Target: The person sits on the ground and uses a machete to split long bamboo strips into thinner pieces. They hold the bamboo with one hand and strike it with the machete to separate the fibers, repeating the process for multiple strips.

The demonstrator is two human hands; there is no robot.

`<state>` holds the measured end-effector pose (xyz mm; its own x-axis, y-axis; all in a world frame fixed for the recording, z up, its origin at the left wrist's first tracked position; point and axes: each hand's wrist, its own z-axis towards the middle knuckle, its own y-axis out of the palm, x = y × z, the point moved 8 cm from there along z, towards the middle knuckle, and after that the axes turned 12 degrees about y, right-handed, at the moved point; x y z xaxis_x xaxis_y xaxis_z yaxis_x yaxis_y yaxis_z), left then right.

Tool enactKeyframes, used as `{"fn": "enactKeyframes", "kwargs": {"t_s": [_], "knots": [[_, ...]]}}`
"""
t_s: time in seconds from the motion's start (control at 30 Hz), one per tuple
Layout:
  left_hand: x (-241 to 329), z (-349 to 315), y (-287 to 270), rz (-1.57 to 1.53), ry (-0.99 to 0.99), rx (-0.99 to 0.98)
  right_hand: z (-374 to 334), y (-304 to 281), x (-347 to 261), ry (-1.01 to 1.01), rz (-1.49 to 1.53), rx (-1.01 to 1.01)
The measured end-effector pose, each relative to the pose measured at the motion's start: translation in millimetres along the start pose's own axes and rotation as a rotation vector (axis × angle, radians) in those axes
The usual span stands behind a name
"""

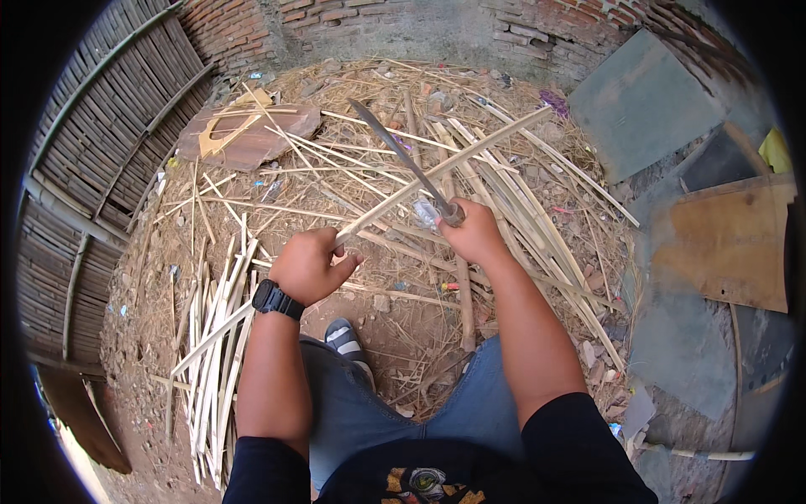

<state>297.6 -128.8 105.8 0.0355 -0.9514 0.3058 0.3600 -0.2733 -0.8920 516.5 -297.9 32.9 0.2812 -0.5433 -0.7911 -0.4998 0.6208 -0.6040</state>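
Note:
My left hand (pixel 306 265), with a dark watch at the wrist, is closed around a long pale bamboo strip (pixel 495 141). The strip runs slantwise from the lower left to the upper right. In my right hand (pixel 477 233) is the handle of a machete (pixel 390 141), its dark blade pointing up and to the left. The blade crosses the strip between my two hands; whether it touches or cuts into it, I cannot tell. Below my left forearm lies a pile of split bamboo strips (pixel 220 357). More strips (pixel 537 231) lie beyond my right hand.
Straw and scraps litter the dirt ground (pixel 395 336). A reddish-brown board (pixel 248 155) lies at the far left. Grey panels (pixel 642 105) and a brown sheet (pixel 730 239) stand on the right. A bamboo fence (pixel 109 109) and brick wall (pixel 395 34) enclose the place.

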Motion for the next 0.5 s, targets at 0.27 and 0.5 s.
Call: {"fn": "enactKeyframes", "kwargs": {"t_s": [0.27, 0.5], "knots": [[4, -4, 2, -0.02, -0.105, -0.113, -35, 26, -35, -0.2, -0.296, 0.023], [-4, -7, -3, 0.064, -0.074, -0.157, 31, -35, 50, 0.174, 0.113, 0.143]]}}
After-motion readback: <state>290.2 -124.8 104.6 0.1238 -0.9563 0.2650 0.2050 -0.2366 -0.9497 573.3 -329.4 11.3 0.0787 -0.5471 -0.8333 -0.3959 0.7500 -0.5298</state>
